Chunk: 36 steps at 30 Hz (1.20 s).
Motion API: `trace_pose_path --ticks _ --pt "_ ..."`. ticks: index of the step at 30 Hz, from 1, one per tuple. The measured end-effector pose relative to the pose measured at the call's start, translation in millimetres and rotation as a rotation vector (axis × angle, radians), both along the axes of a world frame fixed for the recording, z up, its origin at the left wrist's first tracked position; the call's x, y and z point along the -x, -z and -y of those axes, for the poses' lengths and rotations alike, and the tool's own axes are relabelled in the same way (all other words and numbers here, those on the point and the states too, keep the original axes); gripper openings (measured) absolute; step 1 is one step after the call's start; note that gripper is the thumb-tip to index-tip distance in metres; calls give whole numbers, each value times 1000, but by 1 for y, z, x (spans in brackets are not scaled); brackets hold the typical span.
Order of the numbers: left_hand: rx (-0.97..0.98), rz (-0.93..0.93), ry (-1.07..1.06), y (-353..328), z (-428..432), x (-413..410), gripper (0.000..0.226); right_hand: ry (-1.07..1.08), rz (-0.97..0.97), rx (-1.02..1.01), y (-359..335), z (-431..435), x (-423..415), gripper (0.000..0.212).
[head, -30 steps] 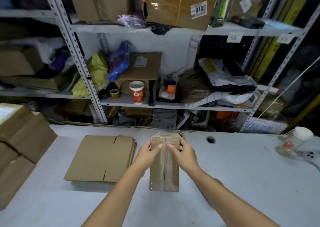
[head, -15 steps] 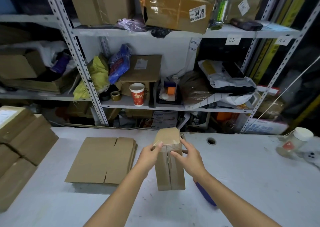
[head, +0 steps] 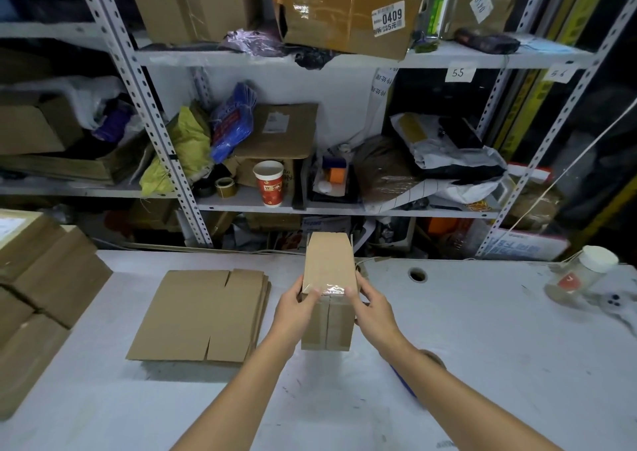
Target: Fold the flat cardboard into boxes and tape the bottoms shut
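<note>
A small brown cardboard box [head: 327, 268] is held just above the white table [head: 482, 347] at the centre. Its taped bottom faces me, with shiny clear tape along the seam and over the top edge. My left hand [head: 296, 309] grips the box's left side, thumb on the taped edge. My right hand [head: 370, 307] grips its right side in the same way. A stack of flat cardboard blanks [head: 203, 312] lies on the table to the left of the box.
Stacked brown boxes [head: 38, 278] stand at the table's left edge. A white-lidded jar [head: 582, 274] lies at the far right. A blue tool [head: 403, 381] shows under my right forearm. Cluttered metal shelves [head: 193, 188] rise behind the table, which has a cable hole [head: 417, 274].
The box has tipped further back and risen a little, so its long side now faces up. Both hands slid up to the taped top edge.
</note>
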<state>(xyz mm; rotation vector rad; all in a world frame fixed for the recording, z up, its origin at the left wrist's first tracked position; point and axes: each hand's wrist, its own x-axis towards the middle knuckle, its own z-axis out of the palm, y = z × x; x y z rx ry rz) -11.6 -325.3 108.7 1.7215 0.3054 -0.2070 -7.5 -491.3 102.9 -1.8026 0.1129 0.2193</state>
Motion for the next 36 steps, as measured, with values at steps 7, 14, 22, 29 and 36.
trace_pose_path --ticks 7,14,22,29,36 --pt "-1 40 -78 -1 -4 -1 38 -36 -33 14 -3 0 -5 54" --pt "-11 86 -106 -10 -1 -4 40 -1 -281 -144 -17 19 -14 56" --pt "-63 137 8 -12 17 -11 46 34 -186 -196 -22 11 -9 23" --pt "-30 103 7 -16 14 -15 62 17 -166 -225 -28 13 -13 29" --pt "115 53 -63 -29 7 -16 36 -49 -96 -197 -34 13 -17 30"
